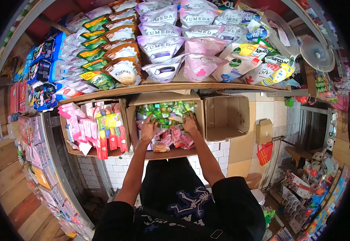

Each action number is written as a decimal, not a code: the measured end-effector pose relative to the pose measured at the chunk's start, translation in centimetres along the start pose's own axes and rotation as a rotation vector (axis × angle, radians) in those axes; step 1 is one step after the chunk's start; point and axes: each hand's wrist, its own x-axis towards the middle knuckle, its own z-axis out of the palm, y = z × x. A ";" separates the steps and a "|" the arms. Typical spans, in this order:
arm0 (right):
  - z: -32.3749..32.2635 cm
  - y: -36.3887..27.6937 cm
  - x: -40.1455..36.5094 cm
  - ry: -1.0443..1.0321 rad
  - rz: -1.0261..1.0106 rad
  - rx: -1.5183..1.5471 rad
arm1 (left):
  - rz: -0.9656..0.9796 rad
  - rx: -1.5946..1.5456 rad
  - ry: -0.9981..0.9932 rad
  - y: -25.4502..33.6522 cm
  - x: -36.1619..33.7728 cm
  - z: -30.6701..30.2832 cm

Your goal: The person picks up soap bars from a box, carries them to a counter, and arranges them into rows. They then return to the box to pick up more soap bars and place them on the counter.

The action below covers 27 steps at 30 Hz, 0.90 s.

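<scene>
Both of my hands reach into a cardboard box (201,116) below the shelf. Small green bottles (165,107) fill its far part, and pink packets (177,137) lie in its near part. My left hand (149,128) rests at the left of the bottles, fingers stretched out and apart over them. At the right side of the bottles is my right hand (189,122), its fingers also extended and touching them. I see nothing clearly gripped in either hand; some fingertips are hidden among the bottles.
A shelf edge (175,86) crosses above the box, carrying rows of pouches (159,44). On the left stands a box of pink packs and red cartons (112,144). An open cardboard box (227,116) is on the right, and a fan (317,52) stands farther right.
</scene>
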 end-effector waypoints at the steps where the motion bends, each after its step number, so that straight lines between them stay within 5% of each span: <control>1: -0.2 0.0 0.3 -0.118 0.061 0.010 | -0.039 0.017 -0.012 -0.4 -0.2 -0.1; 5: -0.4 -0.5 0.6 -0.172 0.018 -0.114 | -0.125 0.056 -0.134 -1.9 -1.1 -0.6; 8: -0.7 -1.1 0.1 -0.037 0.030 -0.022 | -0.046 0.049 -0.097 -3.5 -0.9 -0.6; 9: -0.3 -1.1 -0.6 0.159 -0.158 -0.051 | -0.056 0.041 -0.119 -3.6 -0.6 -0.9; 13: -0.1 -2.4 -1.6 0.426 -0.110 0.064 | -0.075 -0.021 -0.036 -4.8 -0.2 -0.1; 16: -3.1 -6.6 -3.8 0.439 -0.027 0.323 | -0.142 -0.090 -0.009 -3.2 0.8 -1.6; 19: -2.3 -8.3 -4.2 0.599 -0.322 0.292 | -0.007 -0.160 0.050 -1.0 2.0 -2.1; 21: -0.5 -8.9 -3.9 0.444 -0.274 0.540 | 0.230 -0.123 0.161 0.7 2.9 -2.4; 27: 0.4 -9.7 -2.7 0.359 -0.242 0.698 | 0.287 0.090 -0.143 1.0 4.6 -1.1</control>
